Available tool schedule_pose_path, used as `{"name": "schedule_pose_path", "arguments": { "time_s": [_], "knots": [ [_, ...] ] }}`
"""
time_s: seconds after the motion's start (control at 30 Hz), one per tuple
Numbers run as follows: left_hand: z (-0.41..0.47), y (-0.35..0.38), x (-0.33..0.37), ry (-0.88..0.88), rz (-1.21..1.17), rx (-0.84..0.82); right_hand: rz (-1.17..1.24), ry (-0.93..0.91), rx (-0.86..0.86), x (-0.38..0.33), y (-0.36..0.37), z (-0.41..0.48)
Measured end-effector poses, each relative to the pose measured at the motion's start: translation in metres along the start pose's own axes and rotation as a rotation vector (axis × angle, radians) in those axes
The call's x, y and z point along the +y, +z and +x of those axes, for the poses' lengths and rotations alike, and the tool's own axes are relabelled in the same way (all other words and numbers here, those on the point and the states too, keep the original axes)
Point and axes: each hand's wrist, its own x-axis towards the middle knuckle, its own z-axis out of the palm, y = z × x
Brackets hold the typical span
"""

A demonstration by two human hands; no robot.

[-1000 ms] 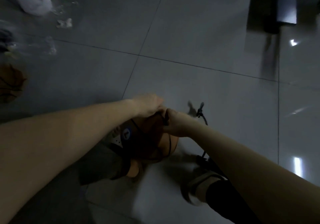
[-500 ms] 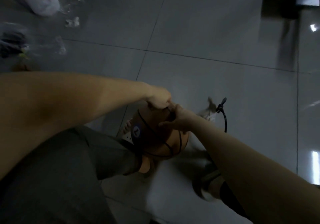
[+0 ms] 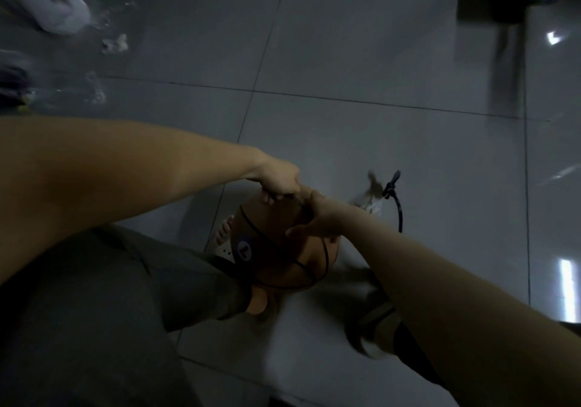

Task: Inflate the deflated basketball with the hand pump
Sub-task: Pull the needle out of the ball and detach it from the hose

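Basketball (image 3: 276, 249) raised off floor, hands (image 3: 279, 183) shifted up

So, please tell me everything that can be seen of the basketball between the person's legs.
The basketball is orange-brown with black seam lines and a round blue and white logo on its left side. The surface looks rubbery or leathery; the dim light hides finer texture. It sits low between the person's legs, just above the tiled floor. The left hand rests closed at its top, and the right hand presses its upper right side with spread fingers. Its outline looks round; whether it is soft cannot be told.
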Motion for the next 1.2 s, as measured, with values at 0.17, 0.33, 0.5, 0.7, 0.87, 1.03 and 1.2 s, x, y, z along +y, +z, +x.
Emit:
{"name": "schedule_pose_path", "arguments": {
  "time_s": [0.17, 0.33, 0.5, 0.7, 0.87, 1.03, 1.2],
  "knots": [
    [-0.017, -0.008, 0.004, -0.014, -0.137, 0.004, -0.009, 0.001, -0.002, 0.003, -0.004, 0.003],
    [-0.054, -0.077, 0.019, 0.044, -0.396, 0.242, 0.054, 0.059, -0.009, 0.008, 0.0, 0.008],
    [-0.057, -0.045, 0.001, 0.091, -0.541, 0.404, 0.104, 0.129, 0.028, 0.018, -0.013, 0.01],
    [-0.033, 0.036, -0.021, -0.067, -0.744, 0.594, 0.072, 0.179, 0.147, 0.038, -0.023, -0.001],
    [-0.025, 0.077, -0.024, -0.208, -0.678, 0.981, 0.018, 0.2, 0.175, 0.029, -0.012, -0.004],
    [0.007, 0.097, 0.0, -0.191, -0.563, 1.173, 0.089, 0.23, 0.264, 0.031, 0.001, 0.006],
    [0.024, 0.098, 0.005, -0.21, -0.457, 1.296, 0.092, 0.289, 0.332, 0.031, 0.003, 0.015]
  ]
}}
